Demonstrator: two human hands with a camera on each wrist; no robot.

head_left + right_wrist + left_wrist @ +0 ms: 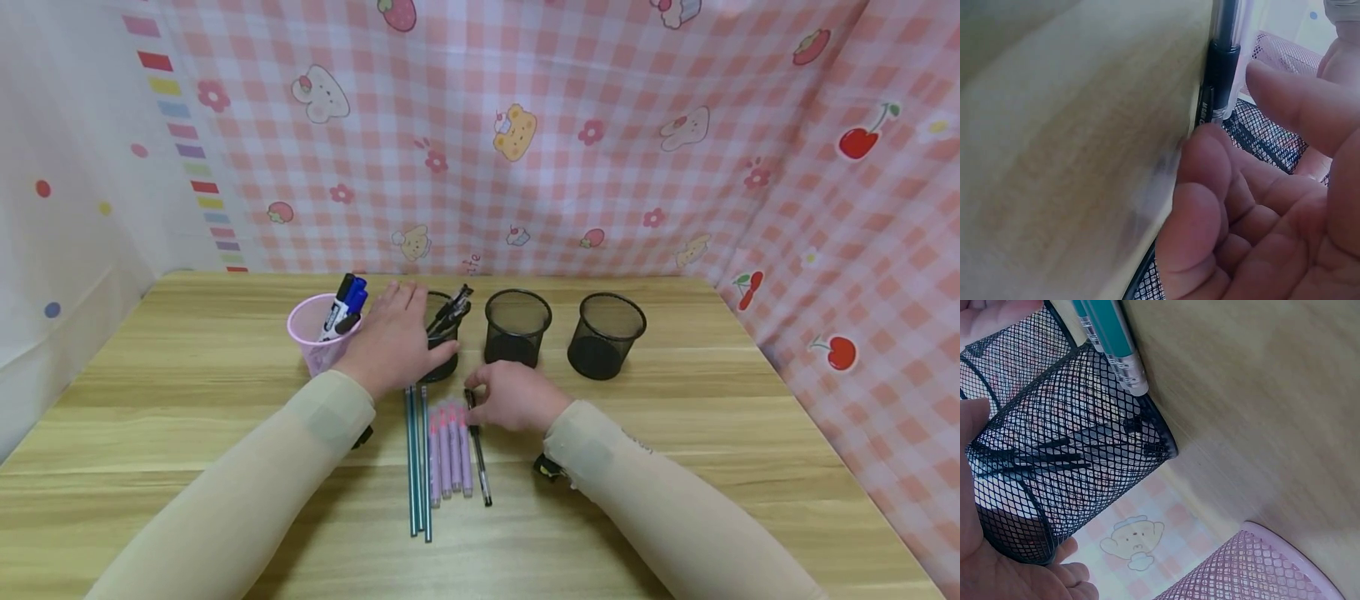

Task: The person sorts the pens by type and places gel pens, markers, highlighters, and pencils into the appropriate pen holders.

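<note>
At R hand [521,398], pen [480,457] runs fore-aft, cap [1224,70] end away.

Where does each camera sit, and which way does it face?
Head: on the head, forward and down at the table; left hand, right hand, sleeves show.
Left wrist: worn there, facing a black cup; left hand shows, plus part of the right.
Right wrist: worn there, facing a pen; right hand shows, left beyond.
Both wrist views share the pink cup.
</note>
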